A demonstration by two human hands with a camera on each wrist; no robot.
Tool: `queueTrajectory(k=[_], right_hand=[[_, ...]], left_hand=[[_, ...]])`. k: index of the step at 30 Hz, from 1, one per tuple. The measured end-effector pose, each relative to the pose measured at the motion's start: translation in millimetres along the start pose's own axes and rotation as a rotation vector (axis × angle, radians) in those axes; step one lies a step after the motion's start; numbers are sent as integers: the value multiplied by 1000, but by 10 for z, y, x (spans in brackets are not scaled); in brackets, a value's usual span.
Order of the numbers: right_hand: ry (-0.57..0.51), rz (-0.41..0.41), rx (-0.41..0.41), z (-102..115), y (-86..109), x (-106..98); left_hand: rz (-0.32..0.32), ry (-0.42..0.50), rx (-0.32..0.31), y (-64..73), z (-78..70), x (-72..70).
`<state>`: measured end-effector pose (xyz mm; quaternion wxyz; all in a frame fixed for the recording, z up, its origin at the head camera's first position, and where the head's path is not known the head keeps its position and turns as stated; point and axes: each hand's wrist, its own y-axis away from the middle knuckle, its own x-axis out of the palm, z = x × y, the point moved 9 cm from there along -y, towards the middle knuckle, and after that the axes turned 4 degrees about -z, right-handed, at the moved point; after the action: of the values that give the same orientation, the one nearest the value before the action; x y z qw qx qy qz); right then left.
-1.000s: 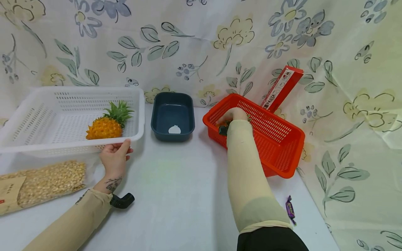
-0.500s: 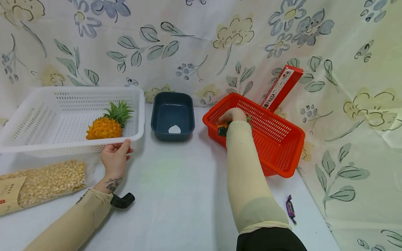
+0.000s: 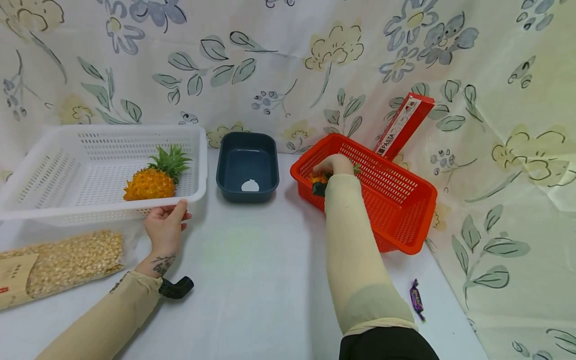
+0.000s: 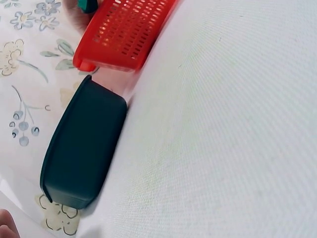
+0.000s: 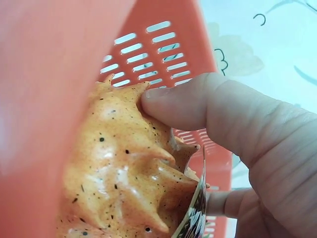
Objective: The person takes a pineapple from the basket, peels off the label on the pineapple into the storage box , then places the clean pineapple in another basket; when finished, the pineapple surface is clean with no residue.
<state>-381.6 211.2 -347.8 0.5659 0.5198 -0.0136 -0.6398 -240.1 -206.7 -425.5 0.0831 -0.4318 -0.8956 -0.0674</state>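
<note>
My left hand (image 3: 164,227) pinches the front rim of a white perforated basket (image 3: 101,206), thumb on top. A small orange pineapple (image 3: 150,185) with a green crown lies in that basket. My right hand (image 3: 334,164) reaches into the left end of a red perforated basket (image 3: 396,210). It holds a second orange, spiky fruit (image 5: 124,163), which looks like a pineapple; a bit of green shows beside the wrist in the head view. The right wrist view has the thumb pressed on its speckled skin and a finger behind a patterned leaf. Most of this fruit is hidden in the head view.
A dark blue tub (image 3: 247,162) stands between the baskets. A bag of pale kernels (image 3: 74,262) lies before the white basket. A red pasta box (image 3: 405,125) leans behind the red basket. A purple wrapped candy (image 3: 416,300) lies near the table's right edge.
My right hand and forearm have shifted very slightly, and a little more of the orange fruit shows. The left hand stays on the white basket's rim.
</note>
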Motion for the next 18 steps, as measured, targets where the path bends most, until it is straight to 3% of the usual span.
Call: queueTrajectory(k=[8, 13, 18], right_hand=[[-61, 1, 62, 4, 100, -34], [-41, 24, 46, 49, 104, -69], [-30, -13, 15, 105, 84, -132]], left_hand=[[6, 11, 18, 1, -18, 8], [8, 16, 19, 3, -26, 12], [11, 21, 16, 5, -27, 17]])
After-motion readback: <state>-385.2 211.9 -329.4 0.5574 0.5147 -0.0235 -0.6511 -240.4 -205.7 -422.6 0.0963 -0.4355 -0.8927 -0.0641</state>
